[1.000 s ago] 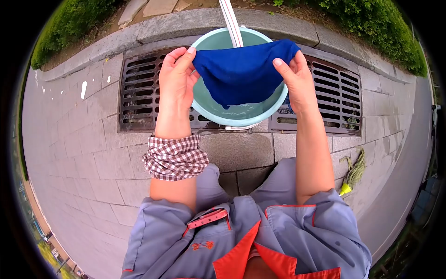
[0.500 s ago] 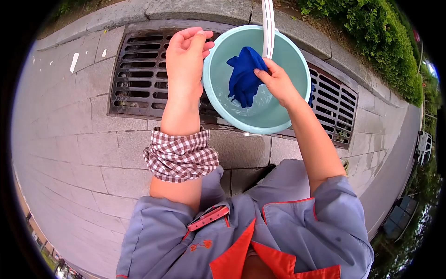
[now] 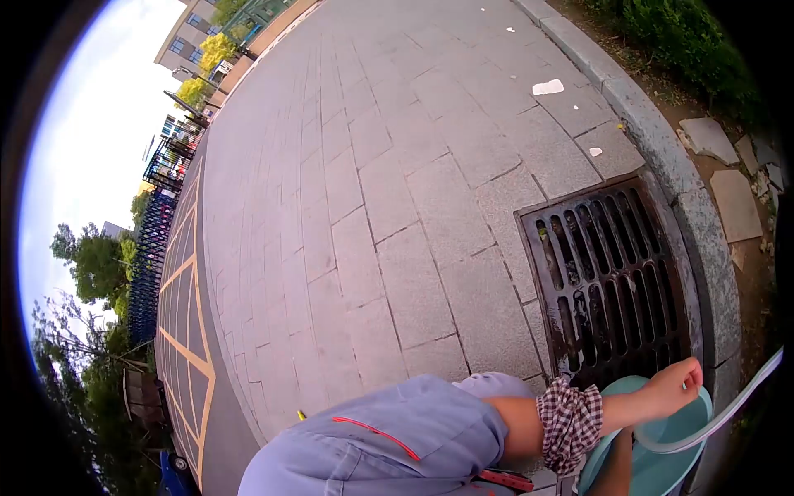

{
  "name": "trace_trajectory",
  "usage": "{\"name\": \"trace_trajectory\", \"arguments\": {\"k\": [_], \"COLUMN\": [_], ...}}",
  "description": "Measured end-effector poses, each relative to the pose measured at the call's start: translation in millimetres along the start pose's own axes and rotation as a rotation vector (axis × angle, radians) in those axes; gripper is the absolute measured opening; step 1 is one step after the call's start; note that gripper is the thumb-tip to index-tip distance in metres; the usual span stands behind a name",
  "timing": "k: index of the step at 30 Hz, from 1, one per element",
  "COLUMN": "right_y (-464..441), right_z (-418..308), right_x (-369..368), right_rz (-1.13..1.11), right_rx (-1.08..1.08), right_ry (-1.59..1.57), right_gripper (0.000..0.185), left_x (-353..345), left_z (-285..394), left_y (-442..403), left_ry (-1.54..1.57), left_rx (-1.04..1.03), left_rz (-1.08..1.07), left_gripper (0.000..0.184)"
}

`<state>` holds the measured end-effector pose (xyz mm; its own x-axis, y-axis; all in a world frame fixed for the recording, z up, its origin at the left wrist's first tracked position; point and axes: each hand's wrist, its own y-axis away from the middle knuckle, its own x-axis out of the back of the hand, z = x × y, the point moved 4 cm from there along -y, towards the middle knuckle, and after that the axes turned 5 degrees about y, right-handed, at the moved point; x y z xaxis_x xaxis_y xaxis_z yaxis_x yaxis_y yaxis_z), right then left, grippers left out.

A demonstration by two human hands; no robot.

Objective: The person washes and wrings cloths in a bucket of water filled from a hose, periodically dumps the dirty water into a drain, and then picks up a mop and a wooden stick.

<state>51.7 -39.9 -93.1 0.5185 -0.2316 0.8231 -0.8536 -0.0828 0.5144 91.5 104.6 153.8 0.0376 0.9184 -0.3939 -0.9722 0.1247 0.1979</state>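
Note:
My left hand [image 3: 676, 385] is over the rim of a pale green bucket [image 3: 701, 420] at the lower right. Its fingers are loosely curled, somewhat apart, and nothing shows in them. A brown-and-white checked cloth band [image 3: 571, 420] is bunched around the left forearm. Behind that arm, my right forearm [image 3: 618, 467] reaches into the bucket; the right hand itself is hidden. A white hose [image 3: 748, 392] comes in from the right edge and curves down into the bucket. No blue cloth can be seen in the bucket from this angle.
A dark metal drain grate [image 3: 614, 285] lies beyond the bucket, beside a stone kerb [image 3: 662, 140]. Grey paving [image 3: 397, 248] stretches left to a road with yellow lines [image 3: 188, 355]. Flat stones [image 3: 734, 205] and a hedge [image 3: 686, 58] border the kerb.
The view has swung left, moving the bucket and hands to the lower right. The blue cloth that my right hand held is now out of sight. My left hand still stays by the bucket.

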Motion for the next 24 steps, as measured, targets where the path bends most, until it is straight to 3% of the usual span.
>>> {"name": "trace_trajectory", "arguments": {"k": [4,15,22,24], "right_y": [-6,-1,53,94], "right_z": [-4,-10,-16,-22], "right_x": [2,16,75,114], "right_rz": [-0.006,0.009,0.049,0.093], "right_rx": [-0.021,-0.054,-0.109,-0.162], "right_ry": [-0.017,-0.185,-0.765,-0.945], "right_gripper": [0.034,0.031,0.030,0.030], "left_x": [9,9,-22,-27], "left_z": [-4,-9,-69,-82], "left_y": [-6,-9,3,18], "left_ry": [0.036,0.043,0.139,0.137], "left_rx": [-0.061,0.017,0.275,0.400], "left_rz": [0.054,0.044,-0.021,0.029], "left_gripper": [0.011,0.011,0.015,0.040]}}
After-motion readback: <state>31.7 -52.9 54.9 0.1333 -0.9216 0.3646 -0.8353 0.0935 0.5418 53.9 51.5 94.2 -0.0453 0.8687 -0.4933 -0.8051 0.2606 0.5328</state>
